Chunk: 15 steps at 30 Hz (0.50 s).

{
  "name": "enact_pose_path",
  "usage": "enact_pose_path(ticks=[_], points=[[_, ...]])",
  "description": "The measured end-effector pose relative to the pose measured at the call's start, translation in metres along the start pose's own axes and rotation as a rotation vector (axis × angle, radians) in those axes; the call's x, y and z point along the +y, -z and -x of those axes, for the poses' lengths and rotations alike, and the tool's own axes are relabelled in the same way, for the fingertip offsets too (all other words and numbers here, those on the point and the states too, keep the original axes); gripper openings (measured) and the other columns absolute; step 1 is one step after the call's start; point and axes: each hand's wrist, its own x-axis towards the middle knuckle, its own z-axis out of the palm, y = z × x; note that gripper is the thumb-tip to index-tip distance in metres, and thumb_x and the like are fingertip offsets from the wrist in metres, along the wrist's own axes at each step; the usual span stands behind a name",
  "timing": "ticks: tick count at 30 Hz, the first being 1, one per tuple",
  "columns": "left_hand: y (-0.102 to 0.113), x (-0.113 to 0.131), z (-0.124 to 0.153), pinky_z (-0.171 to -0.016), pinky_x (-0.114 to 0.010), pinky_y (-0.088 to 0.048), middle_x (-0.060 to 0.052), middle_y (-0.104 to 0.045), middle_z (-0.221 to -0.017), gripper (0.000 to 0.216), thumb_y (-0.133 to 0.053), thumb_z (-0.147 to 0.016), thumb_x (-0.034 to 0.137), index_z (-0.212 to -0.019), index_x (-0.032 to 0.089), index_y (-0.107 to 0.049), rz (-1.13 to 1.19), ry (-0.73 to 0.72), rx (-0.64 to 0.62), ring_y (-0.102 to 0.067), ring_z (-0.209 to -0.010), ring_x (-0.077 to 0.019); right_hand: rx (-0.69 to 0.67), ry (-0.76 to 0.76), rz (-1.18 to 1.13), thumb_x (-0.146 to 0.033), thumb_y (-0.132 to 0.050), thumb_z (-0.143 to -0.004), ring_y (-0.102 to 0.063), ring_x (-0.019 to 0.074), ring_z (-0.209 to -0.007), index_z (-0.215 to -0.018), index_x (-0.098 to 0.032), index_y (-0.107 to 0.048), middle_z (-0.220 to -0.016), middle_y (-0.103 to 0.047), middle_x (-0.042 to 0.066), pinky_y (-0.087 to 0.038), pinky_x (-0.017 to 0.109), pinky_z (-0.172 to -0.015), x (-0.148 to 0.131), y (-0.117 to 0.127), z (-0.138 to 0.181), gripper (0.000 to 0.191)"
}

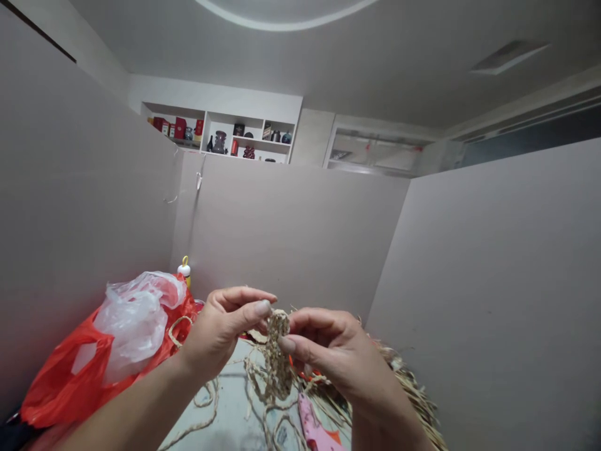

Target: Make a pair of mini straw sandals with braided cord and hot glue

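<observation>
Above the table, a small woven piece of straw cord [278, 360] hangs upright between my two hands. My left hand [230, 322] pinches its upper left edge between thumb and fingers. On the other side, my right hand [323, 341] grips the piece with thumb and bent fingers. Loops of twisted straw cord [213, 410] trail over the table below and to the left. The fingertips of both hands are partly hidden behind the woven piece.
Red and white plastic bags [136, 319] are heaped at left, with a yellow-and-white bottle [184, 270] behind. A bundle of dry straw [416, 391] lies at right, near a pink item [312, 423] on the pale table [230, 401]. Grey partitions [282, 225] enclose three sides.
</observation>
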Motion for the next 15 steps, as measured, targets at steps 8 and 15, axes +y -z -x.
enact_pose_path(ticks=[8, 15], points=[[-0.002, -0.001, -0.007, -0.063, -0.021, -0.052, -0.004, -0.072, -0.072, 0.035, -0.069, -0.080, 0.048, -0.087, 0.014, -0.076, 0.052, -0.065, 0.062, -0.063, -0.060, -0.0097, 0.087, 0.060, -0.062, -0.027, -0.085, -0.068, -0.054, 0.0054, -0.045, -0.071, -0.018, -0.074, -0.054, -0.064, -0.003, -0.043, 0.013, -0.043, 0.008, 0.006, -0.004, 0.015], [0.004, -0.009, -0.015, -0.075, -0.027, -0.049, -0.007, -0.074, -0.086, 0.033, -0.073, -0.078, 0.042, -0.095, 0.014, -0.070, -0.205, 0.040, -0.099, -0.066, -0.079, -0.0149, 0.317, 0.171, -0.177, -0.029, -0.085, -0.069, -0.061, 0.0074, -0.047, -0.072, -0.019, -0.075, -0.059, -0.071, -0.001, -0.049, 0.015, -0.044, 0.010, 0.015, -0.011, 0.015]])
